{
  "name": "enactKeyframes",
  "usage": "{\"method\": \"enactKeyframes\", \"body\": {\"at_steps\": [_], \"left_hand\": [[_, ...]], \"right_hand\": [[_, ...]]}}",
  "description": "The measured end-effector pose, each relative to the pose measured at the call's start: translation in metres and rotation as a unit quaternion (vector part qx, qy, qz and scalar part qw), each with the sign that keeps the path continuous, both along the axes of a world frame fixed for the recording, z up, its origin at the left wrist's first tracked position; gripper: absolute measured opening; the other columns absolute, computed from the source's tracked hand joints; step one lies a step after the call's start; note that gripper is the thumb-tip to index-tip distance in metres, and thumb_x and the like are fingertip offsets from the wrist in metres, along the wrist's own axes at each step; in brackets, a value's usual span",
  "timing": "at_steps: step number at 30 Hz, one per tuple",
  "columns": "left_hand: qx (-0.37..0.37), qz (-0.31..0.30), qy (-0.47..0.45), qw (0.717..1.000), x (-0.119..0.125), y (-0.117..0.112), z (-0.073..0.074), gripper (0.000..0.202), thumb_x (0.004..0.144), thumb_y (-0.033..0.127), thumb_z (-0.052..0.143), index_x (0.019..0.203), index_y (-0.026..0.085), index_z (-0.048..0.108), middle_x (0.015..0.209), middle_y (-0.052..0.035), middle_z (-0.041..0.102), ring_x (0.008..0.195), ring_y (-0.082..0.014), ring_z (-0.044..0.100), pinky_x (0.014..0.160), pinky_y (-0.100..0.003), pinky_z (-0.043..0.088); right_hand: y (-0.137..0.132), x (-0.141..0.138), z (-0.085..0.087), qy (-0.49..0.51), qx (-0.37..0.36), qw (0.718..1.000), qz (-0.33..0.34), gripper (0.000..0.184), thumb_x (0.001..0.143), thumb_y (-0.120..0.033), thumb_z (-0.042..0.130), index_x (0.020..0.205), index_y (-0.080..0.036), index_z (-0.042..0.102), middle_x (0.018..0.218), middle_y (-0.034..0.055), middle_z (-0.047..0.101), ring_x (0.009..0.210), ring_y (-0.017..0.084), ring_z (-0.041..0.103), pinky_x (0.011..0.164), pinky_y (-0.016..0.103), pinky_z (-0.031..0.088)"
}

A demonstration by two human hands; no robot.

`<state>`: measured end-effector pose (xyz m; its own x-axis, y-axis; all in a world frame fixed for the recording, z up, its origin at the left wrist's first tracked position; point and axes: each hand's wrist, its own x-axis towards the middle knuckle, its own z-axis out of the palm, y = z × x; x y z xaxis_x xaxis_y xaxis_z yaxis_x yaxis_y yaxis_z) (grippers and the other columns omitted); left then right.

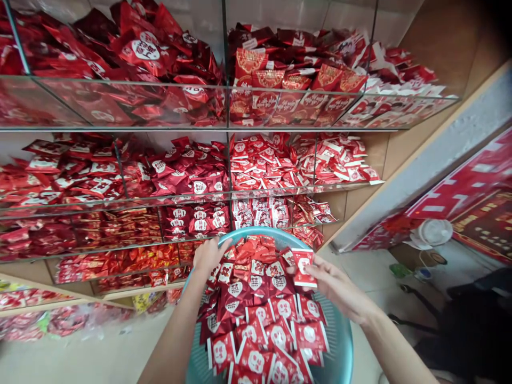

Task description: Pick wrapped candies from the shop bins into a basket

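Note:
A round teal basket point(340, 352) sits low in the middle of the view, heaped with several red and white candy packets point(260, 314). My left hand point(208, 257) grips the basket's far left rim, fingers curled over the edge. My right hand point(340, 290) reaches in from the right and pinches one red and white packet point(304, 268) above the heap, near the basket's far right side. Both forearms come up from the bottom of the view.
Glass-fronted shelves point(224, 128) in several tiers fill the wall ahead, divided into bins of red wrapped sweets. A grey ledge point(420, 170) runs diagonally at right. Red banners point(472, 197) and a small white fan point(434, 233) lie on the floor beyond.

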<state>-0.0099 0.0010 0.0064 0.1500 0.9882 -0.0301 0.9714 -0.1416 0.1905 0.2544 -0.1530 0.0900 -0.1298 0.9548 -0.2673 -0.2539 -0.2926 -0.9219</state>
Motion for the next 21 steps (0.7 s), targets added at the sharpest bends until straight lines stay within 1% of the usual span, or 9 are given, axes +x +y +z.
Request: {"method": "enactKeyframes", "body": {"at_steps": [3, 5, 7, 11, 13, 15, 17, 20, 21], "left_hand": [[0.005, -0.003, 0.003, 1.0, 0.0, 0.0, -0.001, 0.07, 0.077, 0.067, 0.012, 0.094, 0.019, 0.06, 0.084, -0.0119, 0.066, 0.081, -0.0258, 0.062, 0.069, -0.032, 0.044], [0.006, -0.004, 0.009, 1.0, 0.0, 0.001, -0.001, 0.071, 0.077, 0.067, 0.011, 0.093, 0.018, 0.06, 0.084, -0.0124, 0.066, 0.08, -0.0262, 0.062, 0.069, -0.033, 0.044], [0.006, -0.006, 0.014, 1.0, 0.0, 0.001, -0.002, 0.072, 0.077, 0.067, 0.01, 0.091, 0.018, 0.061, 0.083, -0.0126, 0.066, 0.079, -0.0266, 0.062, 0.068, -0.033, 0.044], [0.015, -0.009, 0.015, 1.0, 0.0, 0.001, -0.002, 0.072, 0.077, 0.067, 0.01, 0.092, 0.018, 0.06, 0.082, -0.0125, 0.067, 0.078, -0.0274, 0.063, 0.066, -0.034, 0.045], [0.016, -0.01, 0.016, 1.0, 0.0, 0.001, -0.001, 0.072, 0.077, 0.068, 0.01, 0.092, 0.018, 0.06, 0.082, -0.0124, 0.067, 0.078, -0.028, 0.063, 0.066, -0.035, 0.045], [0.016, -0.012, 0.019, 1.0, 0.0, 0.001, 0.0, 0.072, 0.077, 0.067, 0.01, 0.092, 0.018, 0.06, 0.082, -0.0124, 0.066, 0.078, -0.0287, 0.063, 0.065, -0.035, 0.045], [0.017, -0.013, 0.023, 1.0, 0.0, 0.001, 0.0, 0.072, 0.077, 0.067, 0.01, 0.091, 0.018, 0.061, 0.081, -0.0126, 0.066, 0.078, -0.0291, 0.063, 0.065, -0.036, 0.045], [0.014, -0.011, 0.023, 1.0, 0.001, 0.001, 0.0, 0.073, 0.077, 0.067, 0.01, 0.095, 0.017, 0.06, 0.083, -0.0132, 0.066, 0.079, -0.0289, 0.062, 0.065, -0.036, 0.044], [0.012, -0.01, 0.022, 1.0, 0.001, 0.001, 0.0, 0.074, 0.077, 0.067, 0.01, 0.096, 0.017, 0.06, 0.084, -0.0133, 0.066, 0.079, -0.0287, 0.062, 0.065, -0.035, 0.044]], "right_hand": [[-0.015, 0.006, -0.015, 0.01, -0.008, 0.998, -0.069, 0.023, 0.076, -0.034, 0.06, 0.097, -0.025, 0.056, 0.091, 0.0033, 0.066, 0.082, 0.019, 0.061, 0.075, 0.033, 0.047], [-0.021, 0.006, -0.023, 0.003, -0.018, 0.996, -0.088, 0.024, 0.073, -0.031, 0.063, 0.094, -0.025, 0.056, 0.086, 0.001, 0.065, 0.078, 0.018, 0.061, 0.074, 0.033, 0.048], [-0.024, 0.004, -0.026, -0.008, -0.025, 0.996, -0.089, 0.028, 0.071, -0.029, 0.066, 0.096, -0.028, 0.053, 0.085, -0.0015, 0.064, 0.075, 0.017, 0.061, 0.072, 0.033, 0.049], [-0.024, -0.004, -0.022, -0.025, -0.019, 0.997, -0.073, 0.046, 0.071, -0.031, 0.065, 0.112, -0.032, 0.044, 0.098, -0.0009, 0.062, 0.083, 0.018, 0.061, 0.079, 0.036, 0.048], [-0.024, -0.007, -0.019, -0.038, -0.015, 0.998, -0.056, 0.048, 0.072, -0.032, 0.064, 0.116, -0.032, 0.042, 0.105, 0.0004, 0.059, 0.088, 0.019, 0.06, 0.084, 0.038, 0.046], [-0.024, -0.006, -0.017, -0.067, -0.007, 0.997, -0.041, 0.046, 0.073, -0.034, 0.063, 0.114, -0.032, 0.043, 0.11, 0.0006, 0.056, 0.09, 0.018, 0.058, 0.084, 0.036, 0.046], [-0.026, -0.004, -0.019, -0.111, 0.006, 0.993, -0.032, 0.041, 0.072, -0.034, 0.063, 0.109, -0.03, 0.046, 0.108, -0.0004, 0.055, 0.087, 0.016, 0.056, 0.081, 0.032, 0.047], [-0.029, -0.001, -0.025, -0.173, 0.028, 0.985, 0.002, 0.031, 0.071, -0.033, 0.063, 0.098, -0.027, 0.048, 0.093, -0.0024, 0.053, 0.077, 0.013, 0.052, 0.069, 0.026, 0.047], [-0.03, -0.001, -0.027, -0.188, 0.037, 0.981, 0.017, 0.03, 0.071, -0.032, 0.062, 0.097, -0.026, 0.048, 0.092, -0.0023, 0.051, 0.076, 0.012, 0.051, 0.066, 0.025, 0.047]]}}
